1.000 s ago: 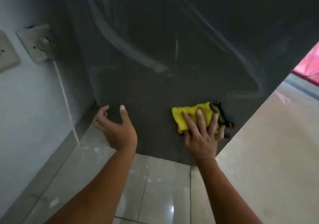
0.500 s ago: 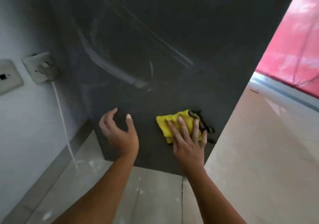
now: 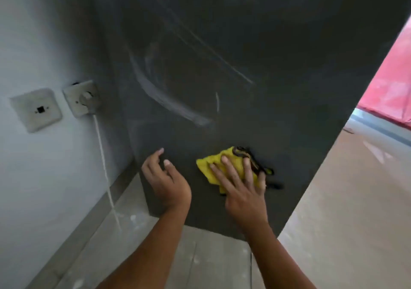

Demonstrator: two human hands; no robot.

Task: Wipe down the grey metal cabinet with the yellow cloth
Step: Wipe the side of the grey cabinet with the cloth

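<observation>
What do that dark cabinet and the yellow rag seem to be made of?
Grey cabinet: probably painted sheet metal with a matte dark grey finish. The face is flat and smooth, and pale smear streaks show on it.
Yellow cloth: soft fabric, perhaps microfibre. It bunches into folds under the right hand, and one edge has dark trim.

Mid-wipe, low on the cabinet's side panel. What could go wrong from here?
1. The right hand presses the bunched yellow cloth with flat fingers only, so the cloth could slip out.
2. The pale smear streaks higher on the grey metal cabinet may be missed, with the cloth near the bottom edge.
3. The thin white cable hanging from the wall socket is near the left hand; a wide leftward sweep might snag it.
</observation>
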